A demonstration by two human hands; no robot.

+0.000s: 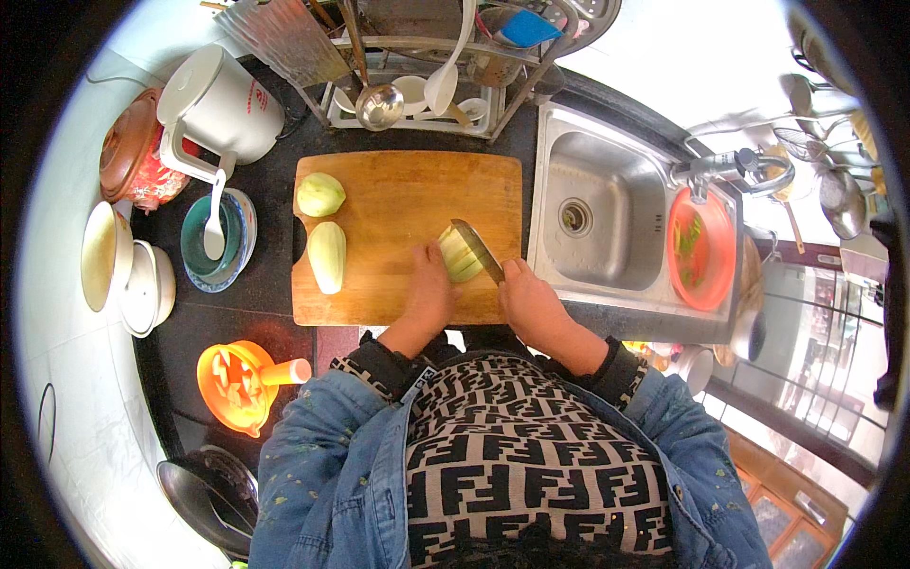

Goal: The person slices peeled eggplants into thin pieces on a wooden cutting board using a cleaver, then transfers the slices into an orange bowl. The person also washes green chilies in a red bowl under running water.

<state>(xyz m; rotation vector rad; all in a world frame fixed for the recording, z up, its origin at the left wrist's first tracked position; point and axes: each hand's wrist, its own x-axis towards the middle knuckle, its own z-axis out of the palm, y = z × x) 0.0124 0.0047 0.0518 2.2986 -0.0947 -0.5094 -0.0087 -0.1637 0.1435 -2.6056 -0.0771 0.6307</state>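
Observation:
On the wooden cutting board (408,199), my right hand (526,296) grips a kitchen knife (482,250) by its handle. The blade slants away to the left, against a pale green peeled vegetable (455,256) that shows lengthwise cut lines. My left hand (432,287) holds this vegetable from its left side, its fingertips close to the blade. Two more peeled pieces lie at the board's left: a short rounded piece (320,194) and, nearer me, a longer piece (327,257). Their exact kind I cannot tell.
Right of the board is a steel sink (607,204) with a faucet (725,169) and a red basin (700,248). At left stand an orange strainer bowl (223,410) with orange pieces, stacked bowls (194,248) and a white pitcher (223,104). A utensil rack (427,45) stands behind.

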